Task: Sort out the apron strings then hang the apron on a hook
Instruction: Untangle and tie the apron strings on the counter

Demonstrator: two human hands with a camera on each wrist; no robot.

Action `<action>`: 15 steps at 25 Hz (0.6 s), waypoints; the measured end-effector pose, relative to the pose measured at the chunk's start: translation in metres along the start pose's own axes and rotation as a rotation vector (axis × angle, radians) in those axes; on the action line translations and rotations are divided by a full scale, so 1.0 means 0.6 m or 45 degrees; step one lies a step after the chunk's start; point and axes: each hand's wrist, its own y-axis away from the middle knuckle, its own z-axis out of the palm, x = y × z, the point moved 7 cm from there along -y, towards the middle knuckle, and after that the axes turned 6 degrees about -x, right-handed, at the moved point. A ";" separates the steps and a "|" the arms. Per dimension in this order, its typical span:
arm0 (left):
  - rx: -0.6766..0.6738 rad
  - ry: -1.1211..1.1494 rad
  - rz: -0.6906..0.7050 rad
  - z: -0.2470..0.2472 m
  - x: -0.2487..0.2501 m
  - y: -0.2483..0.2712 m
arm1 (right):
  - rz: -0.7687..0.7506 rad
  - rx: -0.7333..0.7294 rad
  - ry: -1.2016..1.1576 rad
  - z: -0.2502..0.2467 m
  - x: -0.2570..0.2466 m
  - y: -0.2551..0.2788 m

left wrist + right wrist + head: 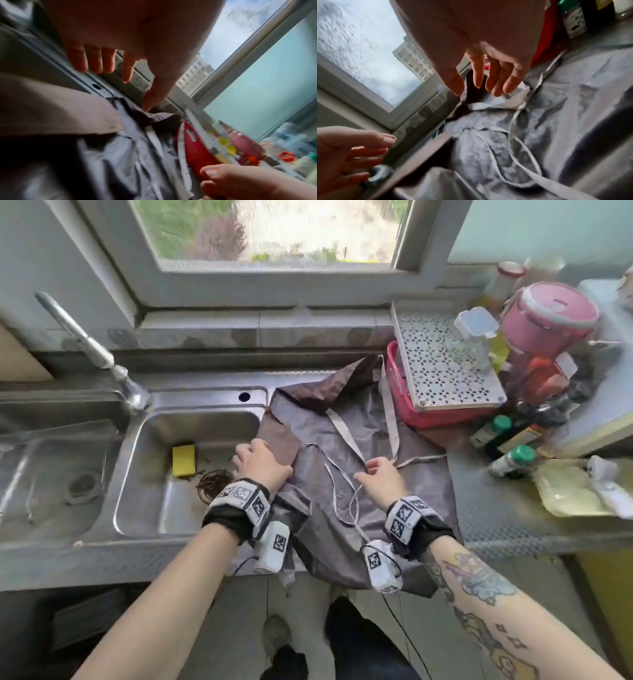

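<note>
A grey apron [421,491] lies spread on the steel counter right of the sink, its lower edge hanging over the front. Thin pale strings [334,491] loop loosely across its middle, and a wider pale neck strap [344,434] runs toward the back. My left hand [262,462] rests with relaxed fingers [96,63] on a brown folded flap at the apron's left edge. My right hand [382,477] hovers over the strings [511,135], its fingers [494,83] loosely extended above the strap [481,104] and holding nothing. No hook is in view.
A sink basin [144,474] with a yellow sponge [183,460] lies left of the apron, behind it a faucet [92,350]. At the back right stand a red basket [407,405] with a perforated metal tray [442,364] on it, a pink pot [548,313] and several bottles [510,462].
</note>
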 end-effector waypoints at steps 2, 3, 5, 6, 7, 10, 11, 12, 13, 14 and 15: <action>-0.105 -0.080 -0.185 0.020 -0.042 -0.004 | 0.058 -0.136 0.168 0.032 0.024 -0.019; -0.155 -0.095 -0.261 0.032 -0.065 -0.005 | 0.075 -0.193 0.227 0.049 0.036 -0.030; -0.233 -0.121 -0.380 0.050 -0.104 -0.012 | 0.086 -0.259 0.335 0.076 0.048 -0.049; -0.272 -0.122 -0.402 0.055 -0.115 -0.019 | 0.076 -0.254 0.409 0.081 0.048 -0.061; -0.318 -0.116 -0.391 0.059 -0.120 -0.025 | 0.051 -0.238 0.493 0.084 0.045 -0.072; -0.435 -0.024 -0.288 0.072 -0.124 -0.030 | -0.007 -0.230 0.701 0.098 0.039 -0.087; -0.470 -0.016 -0.269 0.074 -0.124 -0.027 | -0.023 -0.242 0.745 0.104 0.038 -0.093; -0.510 -0.017 -0.260 0.074 -0.124 -0.023 | -0.036 -0.257 0.774 0.110 0.036 -0.098; -0.547 -0.030 -0.253 0.075 -0.124 -0.018 | -0.038 -0.276 0.786 0.113 0.034 -0.101; -0.570 -0.057 -0.242 0.071 -0.123 -0.014 | -0.039 -0.288 0.771 0.115 0.030 -0.102; -0.587 -0.081 -0.237 0.067 -0.121 -0.011 | -0.041 -0.293 0.729 0.116 0.022 -0.098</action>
